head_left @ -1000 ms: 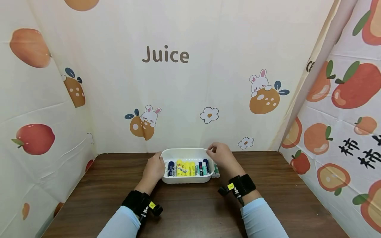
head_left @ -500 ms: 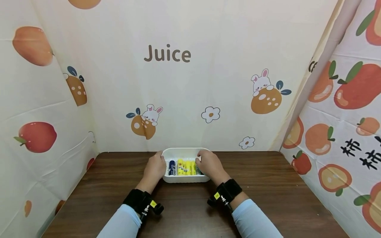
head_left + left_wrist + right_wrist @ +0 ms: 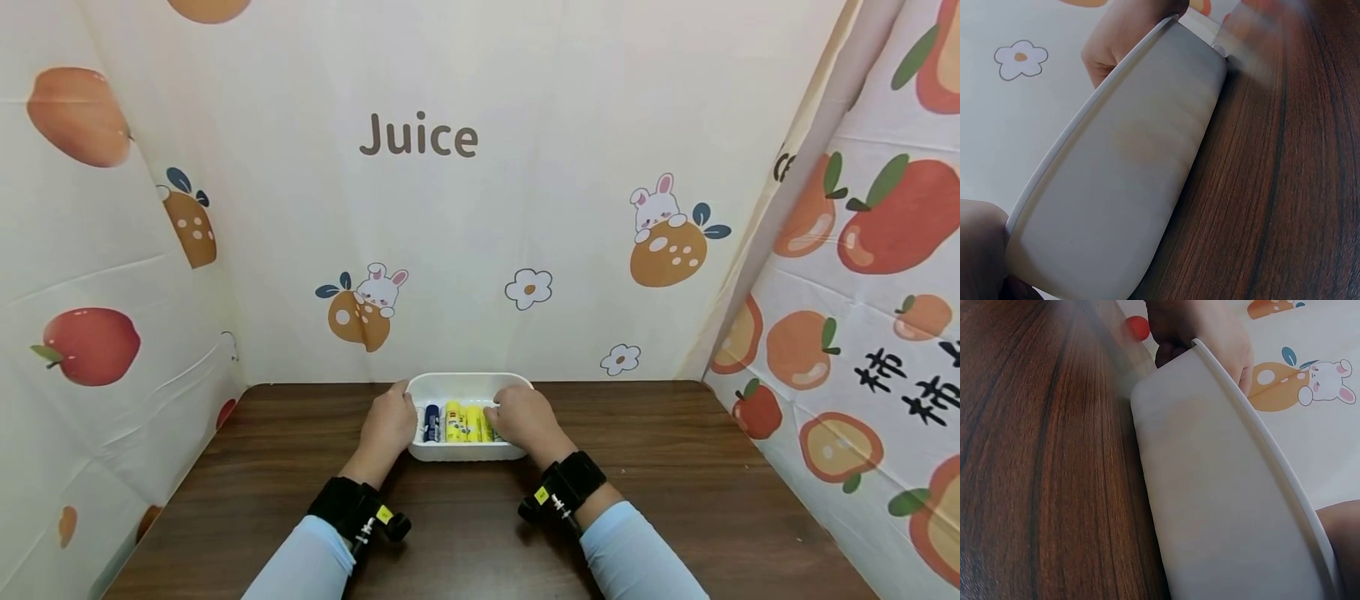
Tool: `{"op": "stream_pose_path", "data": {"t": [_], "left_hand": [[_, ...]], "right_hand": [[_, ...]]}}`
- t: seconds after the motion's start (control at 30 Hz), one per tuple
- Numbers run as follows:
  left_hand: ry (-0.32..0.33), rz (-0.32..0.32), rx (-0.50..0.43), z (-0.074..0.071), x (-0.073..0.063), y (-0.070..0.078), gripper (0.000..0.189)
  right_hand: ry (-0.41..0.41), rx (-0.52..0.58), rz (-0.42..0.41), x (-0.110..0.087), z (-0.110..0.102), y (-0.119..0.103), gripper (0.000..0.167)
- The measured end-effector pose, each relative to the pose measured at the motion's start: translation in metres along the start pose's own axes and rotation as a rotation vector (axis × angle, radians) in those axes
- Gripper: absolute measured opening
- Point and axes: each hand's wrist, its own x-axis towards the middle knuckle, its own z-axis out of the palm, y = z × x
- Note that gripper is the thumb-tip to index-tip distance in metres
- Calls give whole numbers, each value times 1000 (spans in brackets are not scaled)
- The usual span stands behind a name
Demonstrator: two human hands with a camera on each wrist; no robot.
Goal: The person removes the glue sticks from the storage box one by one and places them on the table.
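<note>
In the head view a white plastic tray (image 3: 468, 452) sits on the table, holding a row of small stick-shaped tubes that look like glue sticks. Several yellow tubes (image 3: 454, 422) lie at its middle, and a dark blue tube (image 3: 432, 423) lies to the left. My left hand (image 3: 388, 423) grips the tray's left end, thumb on the rim; the right wrist view shows its fingers curled below that end. My right hand (image 3: 525, 419) reaches over the right end, fingers down inside among the tubes. Its fingertips are hidden, as are the tubes under it.
The brown wooden table (image 3: 480, 525) stretches in front of the tray and to both sides. A printed cloth backdrop (image 3: 450, 250) rises just behind the tray. Another patterned cloth (image 3: 847, 333) hangs on the right.
My right hand has moved left from the tray's right rim to inside it, covering the blue and green tubes there and those outside the right end. My left hand keeps its grip.
</note>
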Motion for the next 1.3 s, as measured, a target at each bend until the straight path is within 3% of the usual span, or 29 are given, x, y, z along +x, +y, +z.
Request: {"op": "stream_pose_path", "data": {"t": [0.2, 0.63, 1.07, 1.3], "left_hand": [[-8, -6, -5, -1, -1, 0, 52], [-5, -9, 1, 0, -2, 2, 51], [-11, -8, 8, -2, 1, 2, 52], [-5, 1, 10, -1, 0, 1, 52]], "right_hand": [[-4, -12, -18, 0, 0, 0, 54], [19, 36, -15, -2, -1, 1, 30], [-35, 106, 21, 1, -4, 3, 23], [-33, 128, -14, 1, 0, 7, 25]]}}
